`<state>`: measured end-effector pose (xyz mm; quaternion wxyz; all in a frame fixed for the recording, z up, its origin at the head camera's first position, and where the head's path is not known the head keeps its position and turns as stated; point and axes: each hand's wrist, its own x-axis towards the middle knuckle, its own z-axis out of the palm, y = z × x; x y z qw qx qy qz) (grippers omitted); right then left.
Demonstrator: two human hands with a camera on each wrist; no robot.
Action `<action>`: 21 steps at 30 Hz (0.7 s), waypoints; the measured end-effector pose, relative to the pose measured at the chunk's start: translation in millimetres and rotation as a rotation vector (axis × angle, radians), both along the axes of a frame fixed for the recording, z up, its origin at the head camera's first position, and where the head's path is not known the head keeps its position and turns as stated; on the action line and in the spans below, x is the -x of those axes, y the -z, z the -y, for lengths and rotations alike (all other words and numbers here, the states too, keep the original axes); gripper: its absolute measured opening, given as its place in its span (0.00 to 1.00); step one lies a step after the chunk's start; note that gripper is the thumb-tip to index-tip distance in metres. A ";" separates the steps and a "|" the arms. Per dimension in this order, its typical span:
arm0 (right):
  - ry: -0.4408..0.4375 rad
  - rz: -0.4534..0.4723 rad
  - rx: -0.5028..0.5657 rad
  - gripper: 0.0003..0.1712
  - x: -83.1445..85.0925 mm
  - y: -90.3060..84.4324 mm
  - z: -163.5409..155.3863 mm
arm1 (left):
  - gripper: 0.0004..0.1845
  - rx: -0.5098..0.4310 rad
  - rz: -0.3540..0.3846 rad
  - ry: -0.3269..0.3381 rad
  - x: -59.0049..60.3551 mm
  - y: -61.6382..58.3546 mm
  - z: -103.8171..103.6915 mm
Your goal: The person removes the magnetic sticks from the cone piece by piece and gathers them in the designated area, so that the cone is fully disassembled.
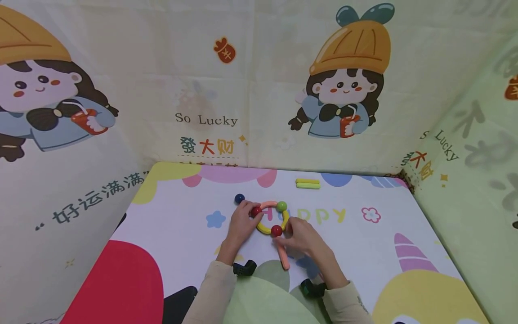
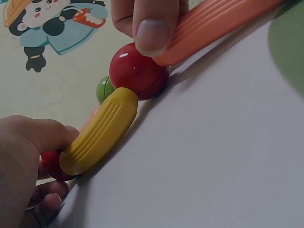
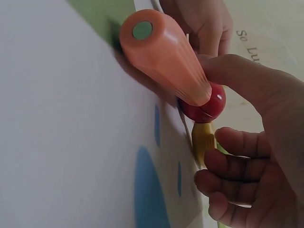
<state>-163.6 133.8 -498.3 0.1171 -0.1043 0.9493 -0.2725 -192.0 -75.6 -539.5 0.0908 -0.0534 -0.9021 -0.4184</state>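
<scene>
Left hand [image 1: 241, 220]: fingers pinched on the red ball [image 1: 256, 211] of the ring. Right hand [image 1: 301, 235]: fingers clamped on the orange stick [image 1: 283, 255] at the lower red ball [image 1: 276, 231]. Worktop [image 1: 356, 252] lies open toward its right edge.

Ring of ribbed sticks and balls lies flat on the surface mid-mat. My left hand [image 1: 241, 219] pinches the red ball [image 1: 256, 211] at the ring's left. A curved pink stick [image 1: 268, 204] runs from it to the green ball [image 1: 281, 206]; a yellow stick [image 1: 263, 228] joins it to a second red ball [image 1: 276, 231] at the bottom. My right hand [image 1: 301, 235] holds the straight orange stick [image 1: 283, 255], its end touching that lower ball.
</scene>
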 end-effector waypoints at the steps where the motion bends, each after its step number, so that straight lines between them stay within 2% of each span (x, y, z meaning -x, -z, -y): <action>1: -0.007 0.005 -0.003 0.25 -0.1 0.1 -0.2 | 0.19 0.002 -0.003 0.000 0.0 0.7 0.1; 7: -0.056 0.031 -0.016 0.23 -2.0 1.8 -0.7 | 0.19 -0.002 -0.017 -0.002 -0.2 2.8 0.5; 13: -0.119 -0.016 -0.031 0.18 -3.0 4.2 -0.2 | 0.15 -0.026 -0.036 0.002 0.5 1.1 1.1; 21: -0.122 -0.008 0.018 0.12 -0.1 4.9 -1.9 | 0.17 -0.026 -0.034 0.009 0.3 -1.2 1.4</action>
